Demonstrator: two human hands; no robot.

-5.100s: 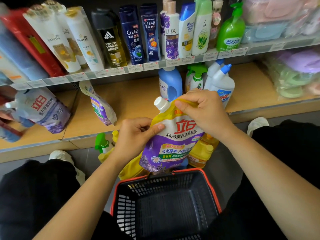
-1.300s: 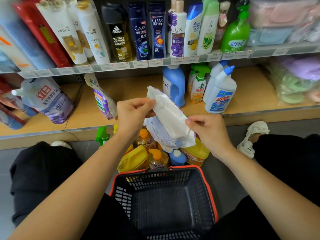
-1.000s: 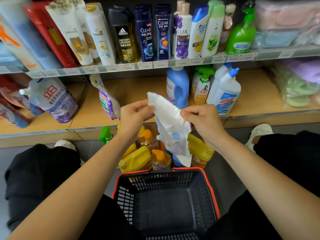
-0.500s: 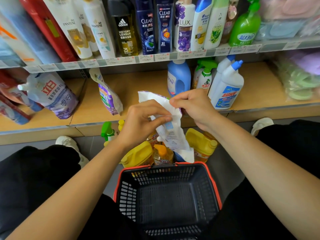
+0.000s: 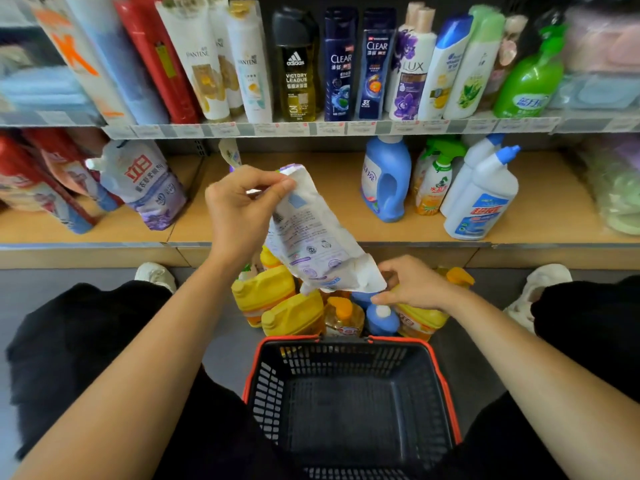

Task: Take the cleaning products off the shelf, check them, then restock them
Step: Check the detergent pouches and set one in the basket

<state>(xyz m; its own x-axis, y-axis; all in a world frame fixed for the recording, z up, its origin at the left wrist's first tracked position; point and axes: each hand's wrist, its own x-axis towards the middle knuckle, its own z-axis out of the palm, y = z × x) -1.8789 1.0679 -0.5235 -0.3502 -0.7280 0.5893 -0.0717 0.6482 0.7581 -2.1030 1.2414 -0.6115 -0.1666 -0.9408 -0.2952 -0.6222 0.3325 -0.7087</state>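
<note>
On my feed the left hand (image 5: 239,216) pinches the top edge of a laundry detergent refill pouch (image 5: 308,237) between thumb and curled fingers. The right hand (image 5: 415,285) pinches its lower corner. The pouch hangs slanted between them, its white printed back towards me, high at the left hand and low at the right.

Directly under both hands I see yellow detergent bottles (image 5: 270,292) standing on the floor, and nearer me than the hands a black shopping basket (image 5: 346,339) with a red rim. Beyond the right hand, on the wooden shelf (image 5: 329,188), stand a blue detergent bottle (image 5: 384,181), a green-trigger spray bottle (image 5: 433,181) and a white toilet cleaner bottle (image 5: 485,199). Left of the left hand a second pouch (image 5: 149,181) leans on the same shelf.
</note>
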